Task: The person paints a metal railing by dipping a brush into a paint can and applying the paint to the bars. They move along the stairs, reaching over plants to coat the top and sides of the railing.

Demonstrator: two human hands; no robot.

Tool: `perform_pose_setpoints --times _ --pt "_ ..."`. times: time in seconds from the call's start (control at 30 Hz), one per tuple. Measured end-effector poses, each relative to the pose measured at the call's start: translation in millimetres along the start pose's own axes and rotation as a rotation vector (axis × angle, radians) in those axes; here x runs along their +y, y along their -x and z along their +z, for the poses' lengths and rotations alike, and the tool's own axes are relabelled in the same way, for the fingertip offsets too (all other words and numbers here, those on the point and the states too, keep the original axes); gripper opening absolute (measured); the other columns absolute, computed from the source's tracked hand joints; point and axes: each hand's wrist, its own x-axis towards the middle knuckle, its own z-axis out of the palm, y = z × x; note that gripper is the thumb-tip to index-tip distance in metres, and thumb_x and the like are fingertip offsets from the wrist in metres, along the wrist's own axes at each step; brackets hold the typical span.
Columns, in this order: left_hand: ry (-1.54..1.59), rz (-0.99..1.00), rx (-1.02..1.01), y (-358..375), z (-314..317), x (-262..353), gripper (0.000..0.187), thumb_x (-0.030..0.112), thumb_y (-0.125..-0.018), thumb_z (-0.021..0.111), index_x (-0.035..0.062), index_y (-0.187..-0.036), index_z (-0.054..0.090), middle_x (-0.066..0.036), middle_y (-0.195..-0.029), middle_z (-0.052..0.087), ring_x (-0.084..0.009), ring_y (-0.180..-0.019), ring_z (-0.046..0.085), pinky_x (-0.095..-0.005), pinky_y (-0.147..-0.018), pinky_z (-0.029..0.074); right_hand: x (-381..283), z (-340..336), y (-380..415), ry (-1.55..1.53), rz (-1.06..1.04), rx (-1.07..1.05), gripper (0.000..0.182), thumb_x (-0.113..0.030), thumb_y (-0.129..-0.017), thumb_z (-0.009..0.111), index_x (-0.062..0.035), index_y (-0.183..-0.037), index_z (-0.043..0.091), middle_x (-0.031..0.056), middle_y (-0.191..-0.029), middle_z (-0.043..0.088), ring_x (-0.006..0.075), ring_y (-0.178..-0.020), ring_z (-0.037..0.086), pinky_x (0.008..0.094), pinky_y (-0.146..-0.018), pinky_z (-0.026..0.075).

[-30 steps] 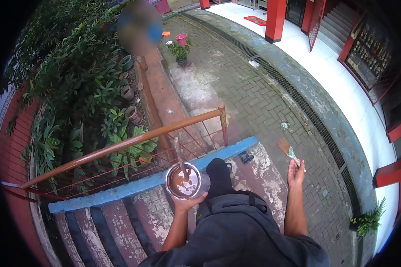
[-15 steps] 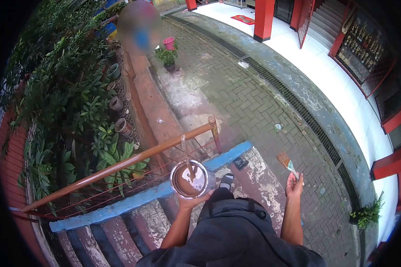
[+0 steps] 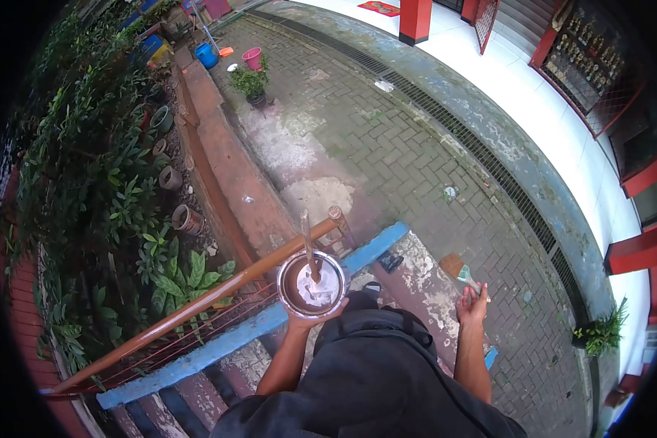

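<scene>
My left hand (image 3: 315, 319) is closed around the lower side of an open paint can (image 3: 282, 298) with brown paint inside. A stirring stick (image 3: 307, 241) stands in the can, leaning on its far rim. Out to the right, my right hand (image 3: 472, 305) grips the handle of a paintbrush (image 3: 462, 273), whose brown bristles point away to the upper left. Just beyond the can runs a brown handrail (image 3: 226, 286), glossy along its length, ending at a short post (image 3: 341, 219).
Below me are worn steps (image 3: 204, 398) with a blue edge (image 3: 197, 365). A dark object (image 3: 391, 261) lies on a step. Leafy plants (image 3: 190, 274) and pots (image 3: 187, 219) line the left. Brick paving (image 3: 409, 164) and a drain grate (image 3: 482, 157) lie ahead.
The view has shifted slightly. The brush in my right hand has turned, its bristles now pointing more to the left. The can stays in my left hand beside the rail.
</scene>
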Motion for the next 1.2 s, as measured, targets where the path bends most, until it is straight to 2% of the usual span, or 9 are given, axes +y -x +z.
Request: perform_pose_setpoints --times 0.1,0.3,0.37,0.53,0.63,0.67,0.9,1.0,1.2 --pt "0.007 0.056 -0.007 -40.4 4.7 2.8 0.082 0.04 -0.066 0.096 0.0068 -0.132 0.06 -0.008 -0.124 0.066 -0.0217 -0.117 0.063 -0.0368 -0.103 0.051 4.0 -0.7 0.4 0.061 0.007 0.099 0.045 -0.06 -0.089 0.077 -0.0318 -0.123 0.067 -0.0068 -0.127 0.061 0.015 -0.107 0.056 0.0329 -0.081 0.043" --pt "-0.154 0.371 -0.059 -117.4 23.2 -9.6 0.102 0.02 -0.065 0.094 0.0019 -0.149 0.038 -0.011 -0.141 0.052 -0.024 -0.131 0.053 -0.0385 -0.112 0.045 -5.1 -10.0 29.0 0.093 -0.066 0.181 0.054 -0.069 -0.086 0.074 -0.0393 -0.129 0.064 -0.0138 -0.137 0.057 0.013 -0.108 0.052 0.0346 -0.083 0.04" --pt "-0.094 0.359 -0.15 -125.2 36.8 -17.2 0.112 0.016 -0.066 0.091 0.0025 -0.157 0.026 -0.013 -0.149 0.044 -0.0257 -0.138 0.047 -0.0402 -0.117 0.04 -14.7 -15.7 47.9 0.019 -0.13 0.131 0.067 -0.065 -0.095 0.066 -0.0304 -0.15 0.049 -0.0071 -0.156 0.044 0.0192 -0.131 0.041 0.0438 -0.095 0.041" --pt "0.061 0.266 -0.237 -148.2 64.5 -1.9 0.091 0.039 -0.079 0.085 0.0074 -0.152 0.041 -0.013 -0.148 0.05 -0.0309 -0.138 0.049 -0.0474 -0.119 0.036 -33.2 -46.2 57.1 -0.23 -0.18 0.233 0.059 -0.061 -0.096 0.067 -0.0304 -0.145 0.053 -0.0094 -0.143 0.049 0.0126 -0.103 0.05 0.0341 -0.08 0.043" --pt "0.014 0.05 -0.376 -153.1 71.0 -33.4 0.102 0.019 -0.074 0.09 0.0046 -0.155 0.031 -0.01 -0.145 0.05 -0.0234 -0.135 0.05 -0.0406 -0.114 0.043 -47.6 -53.9 57.1 -0.278 -0.194 0.222 0.055 -0.059 -0.097 0.067 -0.0295 -0.142 0.054 -0.0088 -0.136 0.055 0.0112 -0.095 0.054 0.0345 -0.078 0.045" --pt "-0.011 0.044 -0.412 -152.4 75.6 -48.8 0.086 0.019 -0.075 0.09 0.0051 -0.147 0.046 -0.007 -0.137 0.059 -0.0215 -0.129 0.056 -0.0396 -0.112 0.044 -53.2 -53.3 56.5 -0.275 -0.202 0.225 0.055 -0.059 -0.097 0.067 -0.0295 -0.142 0.054 -0.0088 -0.136 0.055 0.0112 -0.095 0.054 0.0345 -0.078 0.045" --pt "0.481 -0.247 -0.372 -159.7 146.3 -69.6 0.07 0.019 -0.074 0.092 0.0051 -0.134 0.06 -0.004 -0.126 0.067 -0.0202 -0.12 0.062 -0.038 -0.107 0.049 -108.0 -44.3 9.3 -0.499 -0.129 0.223 0.027 -0.026 -0.09 0.084 -0.0206 -0.115 0.075 0.001 -0.111 0.069 0.0107 -0.081 0.06 0.0297 -0.073 0.05" --pt "0.093 0.163 -0.207 -178.3 189.5 -51.3 0.072 0.023 -0.067 0.096 0.0042 -0.129 0.064 -0.005 -0.12 0.07 -0.0177 -0.11 0.067 -0.0346 -0.098 0.054 -135.2 -48.0 -45.5 -0.438 -0.068 0.208 0.031 -0.03 -0.095 0.08 -0.0222 -0.122 0.067 -0.0044 -0.104 0.067 0.0066 -0.079 0.059 0.0254 -0.071 0.047" --pt "-0.017 0.282 -0.207 -184.4 295.6 -116.2 0.086 0.03 -0.067 0.096 0.0039 -0.138 0.056 -0.008 -0.129 0.065 -0.0207 -0.122 0.062 -0.039 -0.109 0.049 -184.3 -46.9 -173.7 -0.02 -0.441 0.085 0.034 -0.034 -0.098 0.076 -0.0104 -0.122 0.068 -0.0009 -0.097 0.066 0.0065 -0.073 0.056 0.021 -0.062 0.044"
